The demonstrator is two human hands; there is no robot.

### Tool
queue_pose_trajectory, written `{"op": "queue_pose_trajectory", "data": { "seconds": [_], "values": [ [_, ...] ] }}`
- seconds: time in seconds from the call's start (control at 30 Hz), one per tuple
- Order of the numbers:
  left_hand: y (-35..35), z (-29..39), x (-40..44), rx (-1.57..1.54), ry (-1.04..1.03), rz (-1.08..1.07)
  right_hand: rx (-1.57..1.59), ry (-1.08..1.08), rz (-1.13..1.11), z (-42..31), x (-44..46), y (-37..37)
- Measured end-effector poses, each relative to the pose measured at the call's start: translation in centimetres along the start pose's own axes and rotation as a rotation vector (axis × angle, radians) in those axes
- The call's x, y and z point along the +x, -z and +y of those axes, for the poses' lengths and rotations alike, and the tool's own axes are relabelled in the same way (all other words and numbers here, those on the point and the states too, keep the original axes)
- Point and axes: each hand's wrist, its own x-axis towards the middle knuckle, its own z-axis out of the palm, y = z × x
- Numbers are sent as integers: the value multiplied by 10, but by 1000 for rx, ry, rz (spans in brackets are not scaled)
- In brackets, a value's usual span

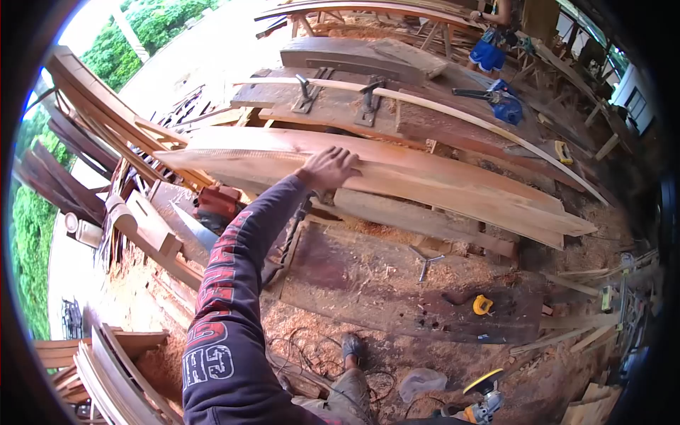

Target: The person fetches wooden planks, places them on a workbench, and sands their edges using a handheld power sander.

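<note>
The left hand (333,168) rests on a long curved board (439,180), which lies across the middle of the scene, on the far side of the low workbench (326,258). Its fingers are bent and lie over the wood towards the far side; I can't say whether they clamp the edge or merely press on it.

The board's long axis runs left to right, its right end dipping towards the near side, so the outstretched sleeve (234,283) meets it crosswise. The touch falls left of the middle, leaving the longer stretch to the right of the hand. (A ridge runs along the wood, and the hand sits about there, between a pinkish far face and a paler near one.)

The left hand is plainly the nearer, being in contact. The right hand is out of sight, so its grip is unknown. At the near edge, right of the person's shoe (352,347), a power tool (485,409) with a yellow disc (484,381) stands well apart from the board; what supports it is hidden.

Between them, a yellow object (482,304) lies on the workbench, and a three-armed metal piece (425,264) lies farther left.
</note>
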Motion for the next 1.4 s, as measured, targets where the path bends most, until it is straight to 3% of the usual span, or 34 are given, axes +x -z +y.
{"op": "queue_pose_trajectory", "data": {
  "seconds": [0.1,0.2,0.3,0.37,0.43,0.47,0.5,0.6,0.67,0.83,0.87,0.9,0.97,1.03,1.13,1.2,1.27,1.37,1.4],
  "values": [
    [35,24,-1,34,-29,67,-9,-7,-1,-3,-10,1],
    [68,21,18,97,-327,226,-15,-10,-11,-2,-21,0],
    [103,21,50,156,-375,8,-4,-21,-24,0,-33,7],
    [135,32,66,186,-457,68,28,-8,-38,3,-40,14],
    [170,37,85,423,-538,-41,63,-1,-51,8,-49,19],
    [192,34,97,423,-618,35,83,0,-59,10,-55,22],
    [207,29,104,476,-588,-59,106,4,-59,11,-60,24],
    [274,26,114,465,-495,-77,184,21,-68,13,-70,29],
    [326,32,111,469,-605,196,224,36,-83,12,-75,33],
    [471,50,72,605,-603,133,259,93,-83,-6,-79,17],
    [498,55,60,568,-579,119,289,71,-129,2,-71,17],
    [541,69,52,653,-369,-99,312,49,-188,4,-66,15],
    [583,66,16,620,-476,42,291,62,-295,-11,-65,0],
    [642,106,-24,709,-328,-85,281,104,-367,-26,-62,-24],
    [703,128,-102,636,-143,-85,186,181,-580,-22,-37,-57],
    [743,167,-147,908,64,-188,151,157,-629,-27,-48,-80],
    [779,194,-190,926,123,-339,109,130,-742,-27,-62,-111],
    [818,242,-261,943,627,-428,58,169,-907,-27,-89,-157],
    [831,254,-286,981,694,-469,55,211,-953,-24,-99,-172]
  ]
}}
